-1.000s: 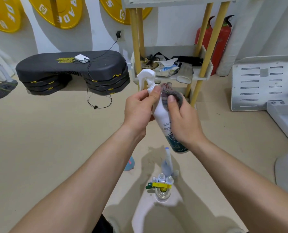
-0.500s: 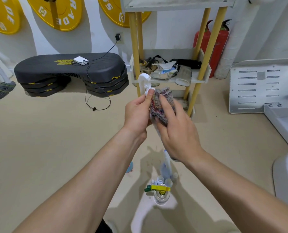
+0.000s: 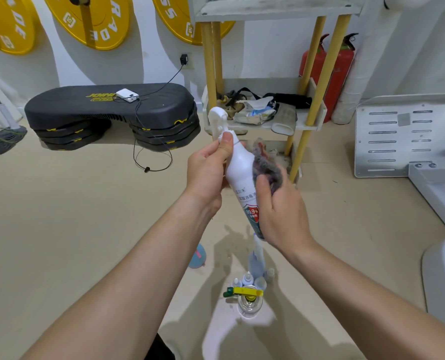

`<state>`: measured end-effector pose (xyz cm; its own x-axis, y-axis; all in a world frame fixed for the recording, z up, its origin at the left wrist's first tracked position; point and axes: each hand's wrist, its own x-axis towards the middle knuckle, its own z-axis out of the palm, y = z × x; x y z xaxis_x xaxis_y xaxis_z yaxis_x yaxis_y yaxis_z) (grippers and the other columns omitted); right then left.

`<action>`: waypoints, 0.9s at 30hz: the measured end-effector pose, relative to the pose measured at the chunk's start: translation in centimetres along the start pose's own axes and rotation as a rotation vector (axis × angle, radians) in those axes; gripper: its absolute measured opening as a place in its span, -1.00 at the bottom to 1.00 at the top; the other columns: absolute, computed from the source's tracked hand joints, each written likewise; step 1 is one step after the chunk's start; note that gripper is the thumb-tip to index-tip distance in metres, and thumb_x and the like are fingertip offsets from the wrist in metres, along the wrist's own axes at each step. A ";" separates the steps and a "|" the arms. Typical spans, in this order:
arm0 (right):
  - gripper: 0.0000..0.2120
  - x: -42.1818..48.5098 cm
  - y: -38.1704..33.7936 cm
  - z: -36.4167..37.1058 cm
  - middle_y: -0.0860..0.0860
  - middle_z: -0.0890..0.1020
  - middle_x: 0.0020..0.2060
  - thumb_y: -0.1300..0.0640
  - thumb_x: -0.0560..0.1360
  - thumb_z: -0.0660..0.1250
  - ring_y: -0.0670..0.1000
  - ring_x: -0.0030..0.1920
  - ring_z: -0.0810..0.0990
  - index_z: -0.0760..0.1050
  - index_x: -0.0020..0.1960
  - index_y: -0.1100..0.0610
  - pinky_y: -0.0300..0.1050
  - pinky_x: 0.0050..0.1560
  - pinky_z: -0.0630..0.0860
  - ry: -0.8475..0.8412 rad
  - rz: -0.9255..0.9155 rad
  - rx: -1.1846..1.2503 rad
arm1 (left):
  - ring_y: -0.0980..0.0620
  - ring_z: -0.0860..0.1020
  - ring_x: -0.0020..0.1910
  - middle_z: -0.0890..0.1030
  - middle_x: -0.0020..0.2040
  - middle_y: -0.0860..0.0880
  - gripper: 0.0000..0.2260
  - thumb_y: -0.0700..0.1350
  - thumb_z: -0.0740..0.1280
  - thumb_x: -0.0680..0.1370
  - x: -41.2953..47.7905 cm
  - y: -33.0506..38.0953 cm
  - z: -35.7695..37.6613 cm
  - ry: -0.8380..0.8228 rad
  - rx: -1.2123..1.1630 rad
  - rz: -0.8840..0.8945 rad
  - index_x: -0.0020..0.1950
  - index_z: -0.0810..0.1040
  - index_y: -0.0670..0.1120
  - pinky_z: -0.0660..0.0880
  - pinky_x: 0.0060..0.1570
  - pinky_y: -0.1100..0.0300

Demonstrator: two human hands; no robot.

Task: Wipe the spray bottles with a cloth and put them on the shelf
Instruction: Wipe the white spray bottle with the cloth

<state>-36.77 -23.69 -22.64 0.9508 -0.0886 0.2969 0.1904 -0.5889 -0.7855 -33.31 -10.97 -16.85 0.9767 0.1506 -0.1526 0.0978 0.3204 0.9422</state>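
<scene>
The left hand (image 3: 205,172) gripped the white spray bottle (image 3: 242,165) by its neck, in mid-air before the shelf (image 3: 307,123). The right hand (image 3: 281,211) clutched a bunched cloth (image 3: 265,162) against its side. Smooth plastic, probably light and slippery; the neck looked the safest hold.

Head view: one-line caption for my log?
Left hand grips white spray bottle while right hand presses cloth against it.
</scene>
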 end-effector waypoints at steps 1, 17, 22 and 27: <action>-0.57 -0.4 -0.1 0.1 0.06 0.59 0.16 -0.16 0.65 0.02 0.11 0.08 0.55 0.39 0.38 0.02 -0.06 -0.06 0.44 -0.008 -0.080 -0.084 | 0.03 0.66 -0.21 0.73 -0.01 -0.11 -0.66 0.03 0.31 0.65 0.1 0.1 -0.1 0.003 -0.007 -0.007 0.20 0.66 -0.21 0.54 -0.35 0.26; -0.53 1.7 0.6 -0.7 -0.13 0.69 -0.03 -0.34 0.54 0.09 -0.03 0.02 0.64 0.55 0.19 -0.08 0.01 0.10 0.56 -0.141 0.133 0.218 | 0.07 0.65 -0.21 0.73 -0.10 -0.01 -0.72 0.07 0.29 0.65 0.6 0.2 -0.7 -0.020 0.023 0.010 0.05 0.70 -0.09 0.54 -0.27 0.24; -0.54 1.9 1.2 -0.9 -0.18 0.68 0.03 -0.37 0.54 0.08 -0.12 0.06 0.63 0.53 0.24 -0.16 0.03 0.18 0.56 -0.219 0.157 0.250 | 0.08 0.68 -0.18 0.74 -0.05 -0.02 -0.74 0.04 0.28 0.66 0.7 -0.6 -0.3 0.006 -0.039 0.010 0.02 0.68 -0.09 0.60 -0.21 0.19; -0.44 1.0 0.2 0.0 0.00 0.70 -0.26 -0.32 0.63 0.08 0.02 -0.21 0.68 0.59 -0.10 0.11 0.08 -0.13 0.61 -0.102 0.225 0.250 | -0.11 0.63 -0.10 0.69 -0.04 -0.19 -0.73 0.02 0.31 0.65 0.5 -2.4 1.2 0.073 -0.137 0.074 -0.02 0.65 -0.17 0.58 0.05 -0.08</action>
<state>-35.73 -23.90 -22.51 0.9929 -0.1051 0.0556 0.0157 -0.3475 -0.9376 -32.78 -12.82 -18.86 0.9635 0.2441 -0.1102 -0.0056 0.4300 0.9028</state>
